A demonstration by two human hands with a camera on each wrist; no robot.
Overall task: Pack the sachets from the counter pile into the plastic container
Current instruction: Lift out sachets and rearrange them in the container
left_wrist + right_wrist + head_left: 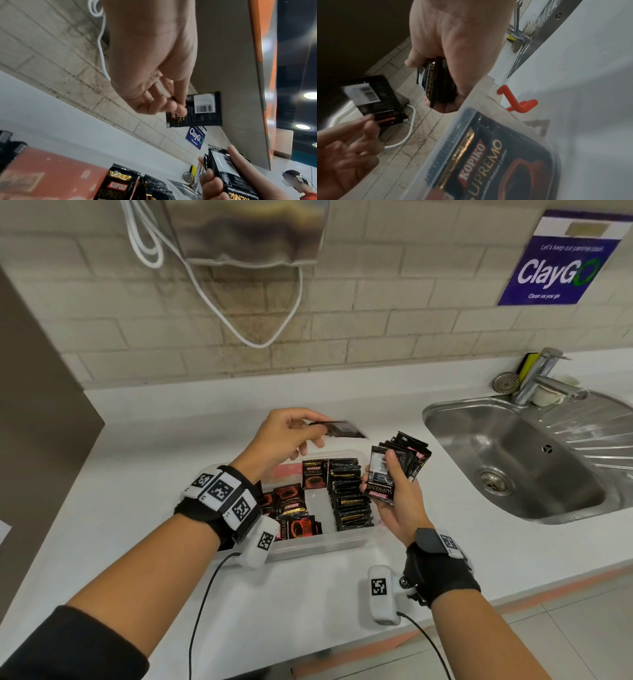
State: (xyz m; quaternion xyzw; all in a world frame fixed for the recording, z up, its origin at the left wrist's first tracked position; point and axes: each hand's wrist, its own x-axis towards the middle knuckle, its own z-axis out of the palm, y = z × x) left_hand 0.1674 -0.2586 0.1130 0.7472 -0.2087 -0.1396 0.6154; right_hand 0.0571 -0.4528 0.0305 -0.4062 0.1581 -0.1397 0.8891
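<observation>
My left hand [294,436] hovers above the far side of the clear plastic container [318,546] and pinches one black sachet [342,429] by its end; the left wrist view shows its barcode side [199,109]. To the right of the container my right hand [394,494] grips a fanned stack of black sachets [400,463], seen edge-on in the right wrist view [435,83]. Inside the container a row of sachets [349,498] stands on edge along the right side, and a few lie flat at the left [291,505].
A steel sink [534,460] with a tap [537,378] sits to the right on the white counter [137,474]. A tiled wall rises behind, with a white cable [219,299] hanging down. A dark panel [37,405] stands at the left.
</observation>
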